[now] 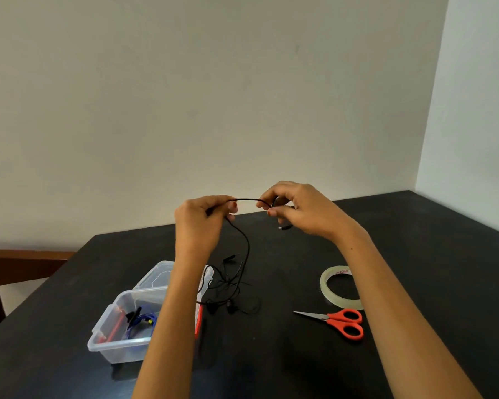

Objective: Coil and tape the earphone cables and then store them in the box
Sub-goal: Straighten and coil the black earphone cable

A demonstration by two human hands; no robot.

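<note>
A thin black earphone cable (247, 199) is pinched at frame centre between the left hand (202, 223) and the right hand (297, 208). Coiling appears barely begun, and most of the cable lies tangled on the matte black table (415, 254). A blue cable (143, 322) is already stored in the clear plastic box (98, 338), lower left. Taping remains: the glossy tape roll (340, 298) and the orange-handled scissors (340, 322) lie lower right.
</note>
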